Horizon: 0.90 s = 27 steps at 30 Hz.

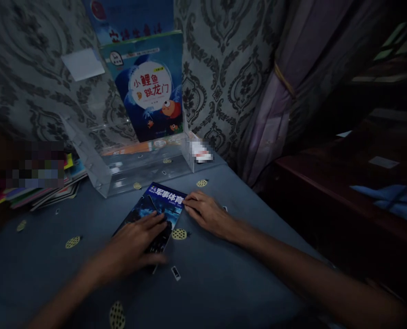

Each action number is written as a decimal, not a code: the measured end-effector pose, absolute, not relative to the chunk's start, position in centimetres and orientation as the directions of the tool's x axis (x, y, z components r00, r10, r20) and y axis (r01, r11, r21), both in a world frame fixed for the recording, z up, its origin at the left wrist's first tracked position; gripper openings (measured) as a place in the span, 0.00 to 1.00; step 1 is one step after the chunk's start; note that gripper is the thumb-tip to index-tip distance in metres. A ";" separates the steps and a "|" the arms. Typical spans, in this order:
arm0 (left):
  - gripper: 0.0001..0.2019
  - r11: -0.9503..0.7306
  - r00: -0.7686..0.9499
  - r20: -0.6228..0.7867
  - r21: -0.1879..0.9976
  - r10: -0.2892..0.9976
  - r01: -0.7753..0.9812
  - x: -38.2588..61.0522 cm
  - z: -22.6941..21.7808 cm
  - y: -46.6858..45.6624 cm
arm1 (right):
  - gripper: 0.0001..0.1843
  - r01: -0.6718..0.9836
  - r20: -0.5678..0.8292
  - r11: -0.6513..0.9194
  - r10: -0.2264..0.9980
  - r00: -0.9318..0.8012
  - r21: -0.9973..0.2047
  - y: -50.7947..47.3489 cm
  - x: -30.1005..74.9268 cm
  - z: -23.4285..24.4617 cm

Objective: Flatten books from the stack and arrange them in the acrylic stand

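Observation:
A dark blue book [162, 201] with white Chinese letters lies flat on the blue-grey tablecloth [224, 274]. My left hand [135, 244] rests on the book's lower half, fingers stretched out flat over the cover. My right hand [205, 211] touches the book's right edge near the top corner, fingers curled down onto it. Behind the book stands a clear acrylic display rack [145, 167] that holds an upright blue children's book [148, 87] with a fish on its cover.
A pile of colourful books [52, 185] lies at the left of the table. A patterned wall and a tied purple curtain [275, 100] stand behind. Dark wooden furniture [344, 183] with blue cloth is at the right.

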<state>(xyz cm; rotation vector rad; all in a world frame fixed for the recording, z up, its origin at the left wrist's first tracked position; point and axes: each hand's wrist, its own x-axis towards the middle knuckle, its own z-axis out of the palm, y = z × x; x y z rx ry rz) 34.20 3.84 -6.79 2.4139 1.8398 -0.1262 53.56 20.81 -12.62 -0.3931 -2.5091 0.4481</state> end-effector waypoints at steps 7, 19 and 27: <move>0.35 -0.312 0.323 -0.069 0.134 0.944 0.941 32.2 -7.6 -0.1 | 0.15 0.137 0.447 0.928 0.292 -0.845 -0.348 21.7 52.0 -13.1; 0.18 -0.337 0.375 0.255 -0.181 0.891 0.924 34.7 -11.0 2.4 | 0.26 0.132 0.297 0.893 0.278 -0.913 -0.430 24.2 46.9 -14.4; 0.17 -0.329 0.307 0.332 0.010 0.892 0.944 34.4 -10.4 2.5 | 0.36 0.158 0.225 0.891 0.273 -0.935 -0.426 20.4 49.5 -13.9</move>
